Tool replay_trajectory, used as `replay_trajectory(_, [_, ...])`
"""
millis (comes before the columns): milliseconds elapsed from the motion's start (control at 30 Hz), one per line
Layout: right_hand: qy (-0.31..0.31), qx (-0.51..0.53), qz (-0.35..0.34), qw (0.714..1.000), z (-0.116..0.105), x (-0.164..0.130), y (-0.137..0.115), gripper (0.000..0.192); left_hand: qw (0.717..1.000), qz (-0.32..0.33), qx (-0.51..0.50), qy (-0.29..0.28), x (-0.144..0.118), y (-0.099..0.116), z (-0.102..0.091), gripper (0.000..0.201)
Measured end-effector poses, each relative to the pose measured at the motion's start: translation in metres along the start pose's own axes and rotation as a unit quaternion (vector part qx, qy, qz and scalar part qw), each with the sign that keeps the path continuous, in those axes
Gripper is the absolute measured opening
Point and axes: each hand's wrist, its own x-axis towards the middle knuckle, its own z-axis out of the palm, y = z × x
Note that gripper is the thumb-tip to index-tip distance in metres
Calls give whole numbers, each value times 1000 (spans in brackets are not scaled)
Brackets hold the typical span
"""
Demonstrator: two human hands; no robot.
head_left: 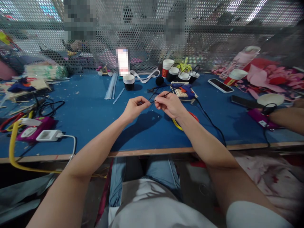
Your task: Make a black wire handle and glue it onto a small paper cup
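Both hands pinched shut, left hand (134, 108), right hand (169, 104), gripping thin black wire (163, 94)

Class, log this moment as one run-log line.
left hand: pinches thin black wire | right hand: pinches same wire | held above blue table

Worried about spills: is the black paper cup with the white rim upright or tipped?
Upright: the black paper cup with the white rim stands on the blue table, rim upward.

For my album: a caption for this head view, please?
Left hand and right hand pinch a thin black wire above a blue table.
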Motion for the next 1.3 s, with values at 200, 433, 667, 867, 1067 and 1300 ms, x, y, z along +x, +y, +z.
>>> replay_trajectory(200, [43,-163,-104,980,-1,-1,2,16,994,48,95,24,-1,3,-3,17])
replay_trajectory(433, [83,-119,-93,985,3,-1,3,20,995,44,92,10,-5,3,5,15])
replay_trajectory(667, [7,10,-2,1000,-1,1,2,25,1000,9,26,-7,-3,1,4,18])
replay_trajectory(867, [-7,-81,-42,996,-4,0,1,19,997,38,67,5,0,0,-2,16])
replay_trajectory(1067, [25,-246,-141,959,-1,-5,2,12,981,97,166,25,-2,0,-3,11])
replay_trajectory(1300, [92,-210,-164,959,7,-4,8,14,977,121,169,50,-7,0,7,10])
